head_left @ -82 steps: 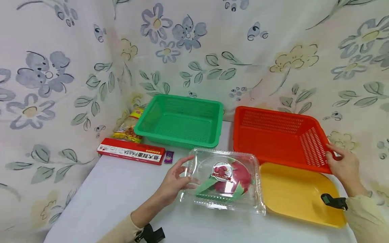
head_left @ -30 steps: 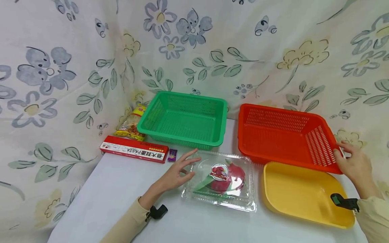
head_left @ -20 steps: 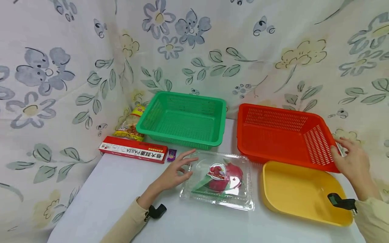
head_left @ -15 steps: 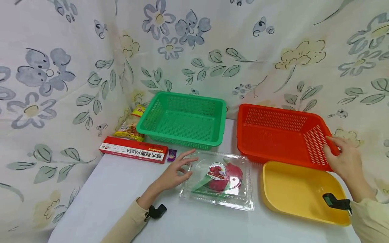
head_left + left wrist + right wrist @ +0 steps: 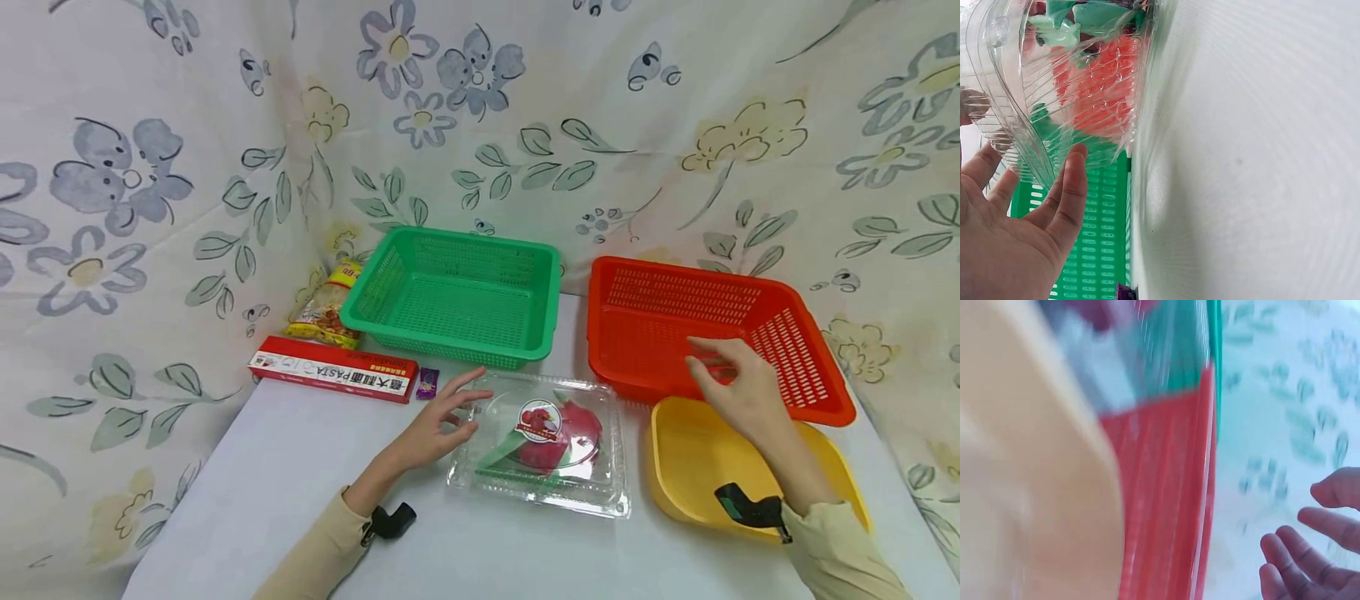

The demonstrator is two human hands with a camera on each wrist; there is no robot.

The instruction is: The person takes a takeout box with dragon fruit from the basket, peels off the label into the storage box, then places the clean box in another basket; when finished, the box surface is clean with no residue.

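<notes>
A clear plastic clamshell box (image 5: 498, 408) with a round label lies on the white table; a red dragon fruit (image 5: 581, 429) with green scales shows through its lid. At the box's left edge is my left hand (image 5: 435, 425), its fingers spread and loosely bent; the left wrist view shows fingertips (image 5: 1077, 153) right at the ribbed side. My right hand (image 5: 742, 392) hovers over the front of the red basket (image 5: 813, 379) and the rim of the yellow tray (image 5: 720, 454), thumb and fingers apart with nothing between them. The right wrist view is blurred, its fingers (image 5: 1297, 553) spread.
A green basket (image 5: 450, 337) stands at the back, left of the red one. To its left are a yellow snack bag (image 5: 322, 312), a red pasta box (image 5: 333, 367) and a small purple packet (image 5: 427, 383). Floral cloth (image 5: 420, 92) hangs behind and at the sides.
The clamshell box, raised and gripped by my left hand earlier, now rests on the table, the fingers loosened. My right hand has left the red basket's right rim and moved left.
</notes>
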